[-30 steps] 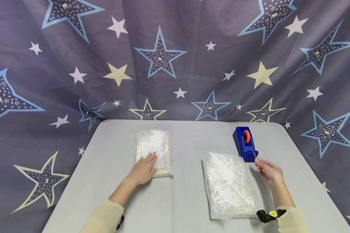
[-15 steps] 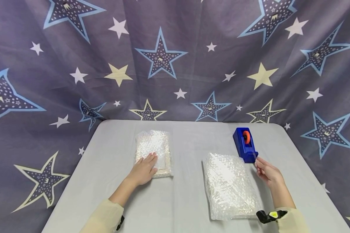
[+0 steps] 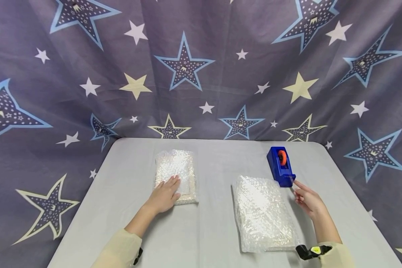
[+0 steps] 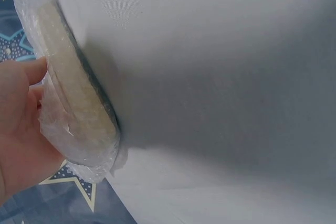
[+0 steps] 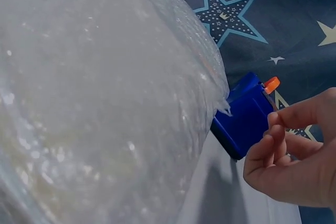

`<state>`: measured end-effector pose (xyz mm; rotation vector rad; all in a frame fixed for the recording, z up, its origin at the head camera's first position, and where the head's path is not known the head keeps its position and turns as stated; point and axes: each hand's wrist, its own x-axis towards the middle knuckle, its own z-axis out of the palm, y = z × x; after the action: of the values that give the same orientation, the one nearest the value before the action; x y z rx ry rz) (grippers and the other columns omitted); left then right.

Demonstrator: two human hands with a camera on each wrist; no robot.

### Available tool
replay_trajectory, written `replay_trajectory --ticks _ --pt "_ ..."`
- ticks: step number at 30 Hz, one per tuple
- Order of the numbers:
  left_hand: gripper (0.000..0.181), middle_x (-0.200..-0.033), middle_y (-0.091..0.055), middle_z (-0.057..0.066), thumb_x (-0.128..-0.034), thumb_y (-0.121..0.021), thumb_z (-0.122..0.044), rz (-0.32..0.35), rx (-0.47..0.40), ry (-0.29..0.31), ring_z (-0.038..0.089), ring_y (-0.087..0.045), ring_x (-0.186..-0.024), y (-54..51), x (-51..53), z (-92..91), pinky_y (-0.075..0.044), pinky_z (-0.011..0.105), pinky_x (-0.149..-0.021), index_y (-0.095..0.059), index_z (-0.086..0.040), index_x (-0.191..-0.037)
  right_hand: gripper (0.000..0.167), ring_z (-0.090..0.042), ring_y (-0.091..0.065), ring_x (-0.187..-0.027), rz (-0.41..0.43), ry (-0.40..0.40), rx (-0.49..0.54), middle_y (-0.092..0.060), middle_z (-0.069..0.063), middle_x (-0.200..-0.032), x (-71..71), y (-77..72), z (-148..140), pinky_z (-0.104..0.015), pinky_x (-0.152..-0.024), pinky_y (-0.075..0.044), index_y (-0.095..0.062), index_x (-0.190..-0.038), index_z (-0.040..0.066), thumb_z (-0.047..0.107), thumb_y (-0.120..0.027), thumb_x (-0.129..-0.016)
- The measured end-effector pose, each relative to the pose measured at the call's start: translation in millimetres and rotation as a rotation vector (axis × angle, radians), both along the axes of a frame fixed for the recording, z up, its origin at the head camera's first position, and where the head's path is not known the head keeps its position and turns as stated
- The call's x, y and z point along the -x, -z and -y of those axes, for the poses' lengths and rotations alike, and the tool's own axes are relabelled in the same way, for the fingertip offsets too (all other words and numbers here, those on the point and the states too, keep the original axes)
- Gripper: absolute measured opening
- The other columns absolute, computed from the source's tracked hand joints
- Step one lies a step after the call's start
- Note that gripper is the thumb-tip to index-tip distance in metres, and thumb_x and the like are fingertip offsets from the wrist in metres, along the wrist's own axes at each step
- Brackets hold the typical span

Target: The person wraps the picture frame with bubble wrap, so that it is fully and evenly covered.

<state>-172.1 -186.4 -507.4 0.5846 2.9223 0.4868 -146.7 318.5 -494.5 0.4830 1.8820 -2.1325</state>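
Note:
My left hand [image 3: 164,194] lies with straight fingers on a flat bubble-wrapped package [image 3: 192,178] at the table's left. In the left wrist view, the thumb touches the edge of this package [image 4: 79,87]. At the right, my right hand [image 3: 309,199] reaches its index finger to the front lip of a blue tape dispenser [image 3: 279,175] with an orange core [image 3: 282,158]. The other fingers are bent in the right wrist view, partly hiding one another. Any tape at the fingertip is too small to make out.
A larger bubble-wrapped package [image 3: 264,216] lies just left of my right forearm, its far right corner close to the dispenser. All stand on a pale grey table [image 3: 217,160]. Behind it hangs a dark curtain [image 3: 221,74] with stars.
The right hand has moved up to the dispenser's front lip; a short strip of tape showed between them earlier. Its index finger has straightened away from the thumb. The left hand has stayed put.

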Motion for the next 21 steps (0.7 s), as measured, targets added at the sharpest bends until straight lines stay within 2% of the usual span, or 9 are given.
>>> replay_trajectory --ticks 2,4,6,7,8,10,13,16,21 --pt "0.054 -0.155 -0.035 0.016 -0.0984 -0.05 -0.026 -0.001 -0.001 0.001 0.033 -0.031 -0.146 -0.5 -0.3 -0.1 -0.024 0.058 -0.119 -0.041 0.002 -0.143 0.04 0.003 -0.046 -0.06 -0.012 -0.02 0.012 -0.055 0.013 -0.069 0.5 0.8 -1 -0.012 -0.061 -0.046 -0.056 -0.119 0.036 0.005 -0.04 -0.099" --pt "0.053 -0.155 -0.035 0.017 -0.0983 -0.051 -0.026 -0.001 -0.005 -0.001 0.033 -0.031 -0.146 -1.2 -0.6 -0.1 -0.024 0.058 -0.119 -0.041 0.002 -0.143 0.048 0.003 -0.046 -0.06 -0.018 -0.043 0.012 -0.054 0.013 -0.069 1.2 0.8 -3 -0.012 -0.061 -0.045 -0.037 -0.144 0.023 0.005 -0.039 -0.1" --pt "0.053 -0.154 -0.035 0.017 -0.0981 -0.051 -0.025 -0.001 -0.01 -0.002 0.034 -0.031 -0.146 -1.6 -1.0 -0.1 -0.024 0.058 -0.118 -0.041 0.002 -0.143 0.053 0.003 -0.047 -0.061 -0.015 -0.053 0.006 -0.054 0.013 -0.07 1.5 0.4 -3 -0.012 -0.061 -0.045 -0.024 -0.15 0.015 0.006 -0.038 -0.1" --pt "0.053 -0.154 -0.035 0.017 -0.0981 -0.051 -0.025 0.0 -0.01 -0.002 0.034 -0.031 -0.146 -1.9 -1.1 -0.1 -0.024 0.058 -0.118 -0.041 0.002 -0.143 0.052 0.003 -0.046 -0.061 -0.012 -0.055 -0.002 -0.054 0.013 -0.07 1.5 0.2 -3 -0.012 -0.061 -0.045 -0.027 -0.149 0.018 0.006 -0.038 -0.1" --pt "0.053 -0.155 -0.035 0.017 -0.0981 -0.051 -0.025 0.001 -0.009 -0.002 0.034 -0.031 -0.146 -1.9 -1.1 -0.2 -0.024 0.058 -0.119 -0.041 0.002 -0.143 0.047 0.004 -0.046 -0.06 -0.006 -0.051 -0.011 -0.054 0.014 -0.069 1.2 -0.1 -3 -0.012 -0.061 -0.045 -0.037 -0.144 0.024 0.007 -0.039 -0.1" --pt "0.053 -0.155 -0.035 0.017 -0.0982 -0.051 -0.025 0.001 -0.01 -0.001 0.034 -0.031 -0.146 -2.0 -1.1 -0.5 -0.024 0.058 -0.119 -0.041 0.002 -0.143 0.033 0.004 -0.045 -0.059 0.014 -0.032 -0.029 -0.053 0.014 -0.069 0.7 -0.6 -2 -0.012 -0.061 -0.046 -0.057 -0.118 0.036 0.013 -0.041 -0.102" --pt "0.054 -0.155 -0.034 0.017 -0.0982 -0.051 -0.025 0.0 -0.008 -0.001 0.034 -0.03 -0.146 -1.6 -0.8 -0.9 -0.023 0.058 -0.119 -0.041 0.002 -0.143 0.031 0.005 -0.045 -0.059 0.046 0.009 -0.058 -0.053 0.015 -0.068 1.1 -1.1 1 -0.011 -0.061 -0.046 -0.062 -0.084 0.044 0.029 -0.043 -0.103" --pt "0.054 -0.155 -0.034 0.017 -0.098 -0.051 -0.025 0.0 -0.009 -0.005 0.033 -0.03 -0.146 -0.5 -0.6 -1.2 -0.023 0.058 -0.119 -0.041 0.002 -0.143 0.028 0.004 -0.046 -0.061 0.069 0.06 -0.092 -0.053 0.016 -0.067 3.3 -1.2 4 -0.011 -0.06 -0.046 -0.063 -0.078 0.046 0.042 -0.046 -0.099" --pt "0.054 -0.155 -0.035 0.016 -0.0979 -0.051 -0.026 0.0 -0.011 -0.008 0.033 -0.031 -0.146 0.5 -0.6 -0.3 -0.024 0.058 -0.119 -0.041 0.002 -0.143 0.023 0.003 -0.045 -0.059 0.08 0.146 -0.19 -0.05 0.018 -0.062 8.8 2.2 10 -0.013 -0.058 -0.044 -0.064 -0.074 0.044 0.037 -0.058 -0.095"
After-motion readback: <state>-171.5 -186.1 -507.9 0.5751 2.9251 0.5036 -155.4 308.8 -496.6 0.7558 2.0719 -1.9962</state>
